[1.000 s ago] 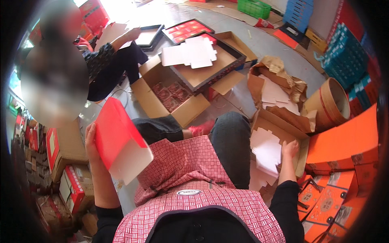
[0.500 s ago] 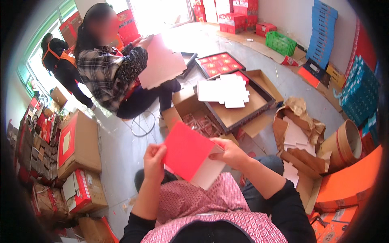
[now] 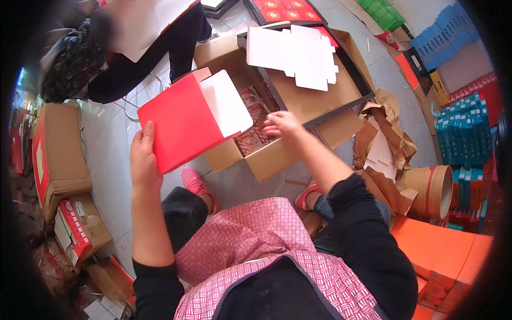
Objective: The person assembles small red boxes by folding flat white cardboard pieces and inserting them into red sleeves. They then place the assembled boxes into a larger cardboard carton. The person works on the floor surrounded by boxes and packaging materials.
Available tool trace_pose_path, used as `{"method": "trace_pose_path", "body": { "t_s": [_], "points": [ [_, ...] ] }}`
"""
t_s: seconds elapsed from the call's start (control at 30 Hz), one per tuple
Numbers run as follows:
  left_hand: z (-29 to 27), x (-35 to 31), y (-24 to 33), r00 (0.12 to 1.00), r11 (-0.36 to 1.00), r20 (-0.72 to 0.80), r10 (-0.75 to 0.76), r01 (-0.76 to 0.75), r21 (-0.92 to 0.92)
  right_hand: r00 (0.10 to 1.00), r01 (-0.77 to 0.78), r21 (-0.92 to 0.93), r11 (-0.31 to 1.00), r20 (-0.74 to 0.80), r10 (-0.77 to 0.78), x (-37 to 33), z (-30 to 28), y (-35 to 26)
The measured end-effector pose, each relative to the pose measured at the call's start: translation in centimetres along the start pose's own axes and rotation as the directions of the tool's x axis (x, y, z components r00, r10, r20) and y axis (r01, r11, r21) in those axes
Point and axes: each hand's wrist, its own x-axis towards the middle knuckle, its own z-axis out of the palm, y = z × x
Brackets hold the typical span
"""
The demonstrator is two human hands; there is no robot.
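A red paper box [image 3: 184,122] with a white flap standing out on its right side is gripped at its lower left edge by my left hand [image 3: 144,152], thumb on the red face. My right hand [image 3: 282,124] is off the box, loosely open with fingers part bent, above a brown carton [image 3: 272,160]. Small clear packets with red print [image 3: 249,143] lie inside that carton, partly hidden by the red box. On a black-rimmed tray [image 3: 325,114] across the carton rests a white die-cut card blank [image 3: 293,53].
Another person [image 3: 74,64] sits at the upper left with pale sheets. Crumpled brown paper [image 3: 397,128] and a cardboard drum [image 3: 426,189] stand at the right, by orange boxes [image 3: 437,245]. Cartons [image 3: 64,149] line the left. A tray of red packs [image 3: 282,12] lies ahead.
My left hand has carried the red box forward and left, and its white flap now points right. My right hand has let go of it and moved over the carton. The view has tipped downward.
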Motion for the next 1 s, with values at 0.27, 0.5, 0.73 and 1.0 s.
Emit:
{"method": "trace_pose_path", "body": {
  "t_s": [0.27,0.5,0.73,1.0],
  "points": [
    [-0.2,2.2,0.3,0.992,0.999,-0.121,0.044,-0.041,0.03,0.824,0.469,0.867,0.167,-0.498,0.272,6.1,4.5,0.7],
    [0.7,2.6,0.1,0.998,0.999,-0.059,0.028,-0.026,0.028,0.841,0.398,0.88,0.259,-0.462,0.281,5.9,-1.4,0.1],
    [2.0,1.6,0.6,0.996,0.997,-0.045,0.071,-0.072,-0.025,0.843,0.3,0.854,0.425,-0.446,0.301,5.8,-10.8,-2.4],
    [1.0,1.7,0.1,0.998,0.996,-0.004,0.069,-0.069,-0.048,0.88,0.145,0.809,0.57,-0.369,0.3,10.4,-15.6,-5.8]
  ]
}}
